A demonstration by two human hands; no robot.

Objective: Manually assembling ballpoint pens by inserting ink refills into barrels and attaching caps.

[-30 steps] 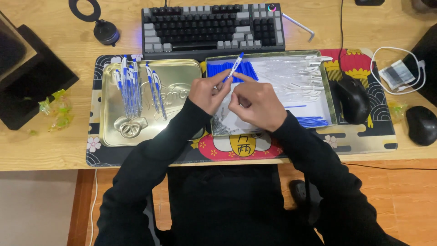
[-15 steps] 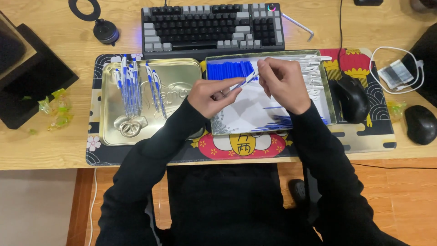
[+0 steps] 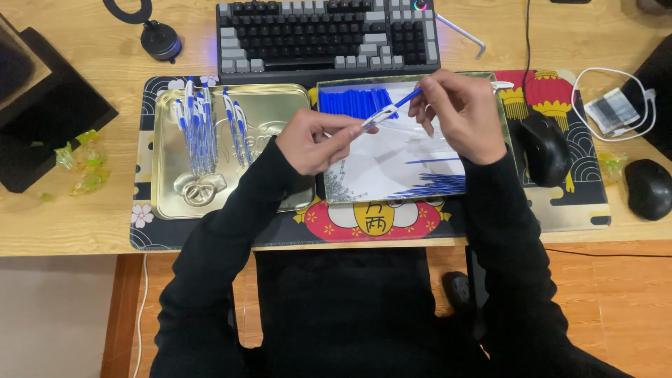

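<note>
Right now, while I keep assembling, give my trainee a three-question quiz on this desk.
1. True or false: both hands hold one pen.
2. Where do the finished pens lie? A) gold tray B) keyboard C) floor
3. What lies under both trays?

Key: 1 true: left hand and right hand grip it. 2 A. 3 The patterned desk mat.

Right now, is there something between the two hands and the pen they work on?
No. The left hand holds the clear barrel end of the pen, and the right hand pinches its blue end, over the silver tray. Nothing visible lies between the hands and the pen.
</note>
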